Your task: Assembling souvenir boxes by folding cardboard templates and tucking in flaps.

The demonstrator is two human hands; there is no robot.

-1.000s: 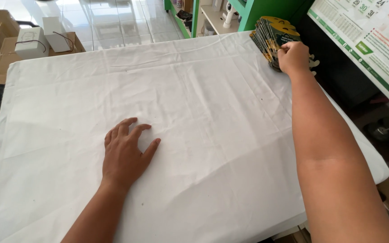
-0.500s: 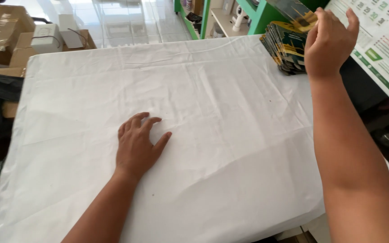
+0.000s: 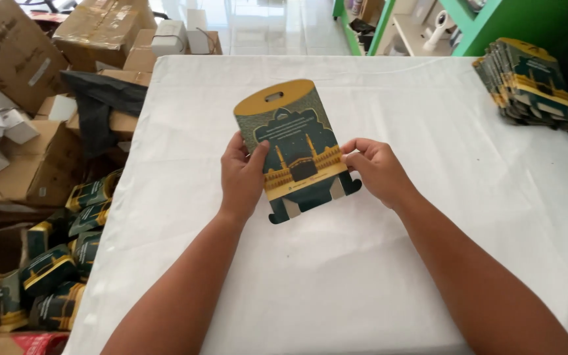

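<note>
I had the flat die-cut card (image 3: 294, 148) up in front of me, over the middle of the white-covered table (image 3: 468, 217), both hands on it. My left hand (image 3: 241, 174) gripped its left edge, thumb laid across the printed face, fingers tucked behind. My right hand (image 3: 376, 172) pinched the right edge, thumb and fingertips closed on the card near its lower corner. The card was dark green with a gold rounded top and a slot cut through it, a gold band low down, and scalloped tabs at the bottom. Whether it touched the cloth I couldn't tell. Off at the far right corner of the table sat a stack of the same cards (image 3: 530, 82), well apart from my hands. Down on the floor to my left, folded green-and-gold boxes (image 3: 67, 263) lay heaped beside brown cardboard cartons (image 3: 14, 52).
</note>
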